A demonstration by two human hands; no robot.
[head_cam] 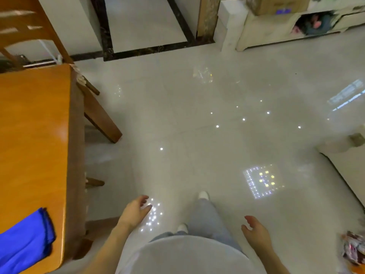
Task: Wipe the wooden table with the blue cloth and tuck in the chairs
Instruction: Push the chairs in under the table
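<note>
The wooden table [33, 135] fills the left side, its long edge running toward me. On its near corner lies the folded blue cloth [25, 240]. A wooden chair [25, 26] stands at the table's far end, only its backrest showing. More chair legs [102, 123] stick out from under the table's right edge. My left hand [136, 210] hangs over the floor to the right of the table, fingers apart and holding nothing. My right hand [254, 232] is also free, fingers loosely spread, beside my leg.
Glossy pale floor tiles [217, 95] stretch ahead with light reflections. A cream cabinet [276, 32] with a cardboard box stands at the back right. White furniture [347, 167] edges in at the right. A patterned bundle [353, 248] lies at the lower right.
</note>
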